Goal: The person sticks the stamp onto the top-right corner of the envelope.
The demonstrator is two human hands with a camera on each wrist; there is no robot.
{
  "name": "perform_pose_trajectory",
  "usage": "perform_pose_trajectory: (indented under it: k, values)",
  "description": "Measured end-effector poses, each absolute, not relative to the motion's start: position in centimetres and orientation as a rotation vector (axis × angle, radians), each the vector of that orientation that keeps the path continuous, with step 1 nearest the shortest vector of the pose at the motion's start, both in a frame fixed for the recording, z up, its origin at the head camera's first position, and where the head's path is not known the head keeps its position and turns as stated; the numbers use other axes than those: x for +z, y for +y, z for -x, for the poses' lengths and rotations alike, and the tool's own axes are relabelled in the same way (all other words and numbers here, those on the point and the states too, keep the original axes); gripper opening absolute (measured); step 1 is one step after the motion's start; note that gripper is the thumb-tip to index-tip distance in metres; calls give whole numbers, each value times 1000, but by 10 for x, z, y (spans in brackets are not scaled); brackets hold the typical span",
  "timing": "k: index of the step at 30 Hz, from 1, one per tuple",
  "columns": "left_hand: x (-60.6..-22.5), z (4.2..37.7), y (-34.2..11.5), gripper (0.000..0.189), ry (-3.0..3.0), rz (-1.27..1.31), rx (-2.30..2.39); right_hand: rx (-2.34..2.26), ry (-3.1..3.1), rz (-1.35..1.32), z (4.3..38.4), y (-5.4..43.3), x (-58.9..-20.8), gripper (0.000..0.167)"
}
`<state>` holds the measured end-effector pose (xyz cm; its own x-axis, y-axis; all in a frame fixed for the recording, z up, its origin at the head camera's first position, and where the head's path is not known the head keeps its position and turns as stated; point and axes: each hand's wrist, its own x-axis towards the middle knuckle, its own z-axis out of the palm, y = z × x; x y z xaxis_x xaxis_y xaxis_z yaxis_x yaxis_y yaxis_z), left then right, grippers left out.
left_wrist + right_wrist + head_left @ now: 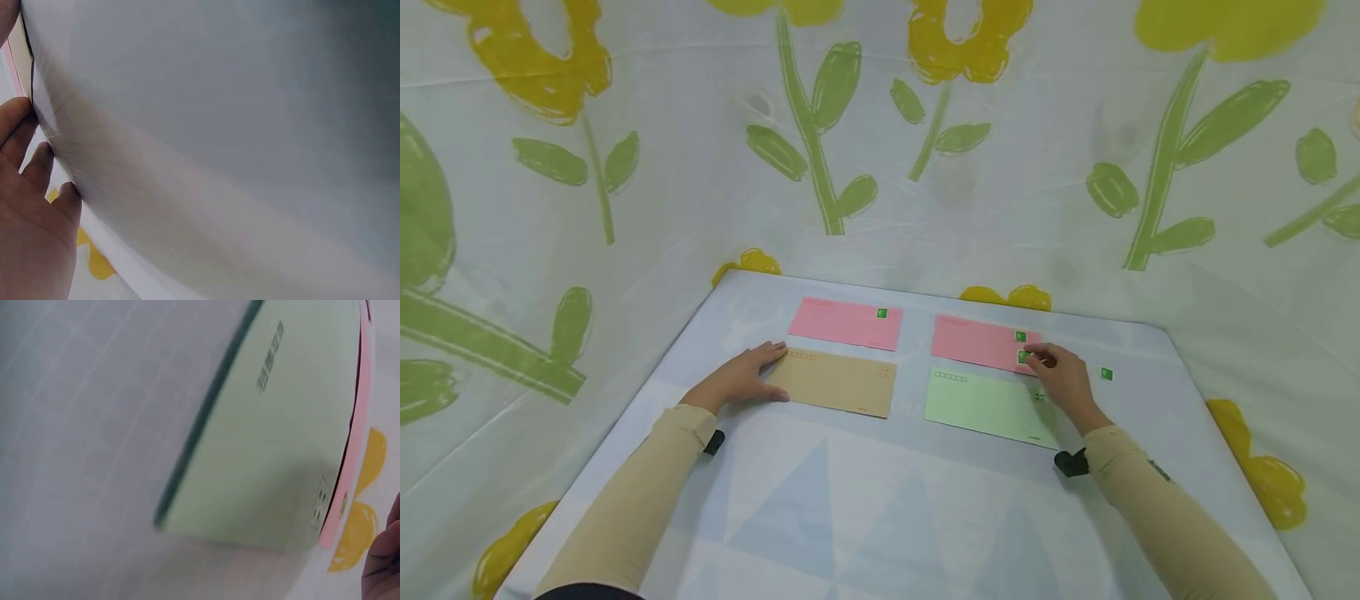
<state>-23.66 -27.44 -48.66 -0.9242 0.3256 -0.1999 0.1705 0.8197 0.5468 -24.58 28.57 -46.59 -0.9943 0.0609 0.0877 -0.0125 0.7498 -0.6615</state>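
My left hand [741, 379] rests at the left end of the tan envelope [835, 383], fingers spread along its edge. In the left wrist view the fingers of that hand [37, 206] lie against the table. Over the right end of the right pink envelope [973, 342], thumb and forefinger of my right hand [1063, 379] pinch a small green stamp [1023, 357]. Another green stamp [1020, 337] is on that envelope just above. Below it lies the light green envelope [985, 404], partly under the right hand in the head view. In the right wrist view only fingertips [384, 553] show.
A second pink envelope [842, 322] at the back left bears a green stamp [882, 313] at its upper right. One loose green stamp [1107, 374] lies on the table [865, 492] to the right of my hand. A flowered cloth [700, 150] hangs behind the table.
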Motion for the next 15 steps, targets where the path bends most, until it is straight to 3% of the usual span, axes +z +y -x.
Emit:
perform_pose_trajectory:
  k: [15]
  values:
    - [-484,235,-273,109,2716,-352,788,1104,-2780,-101,249,257,-468,37]
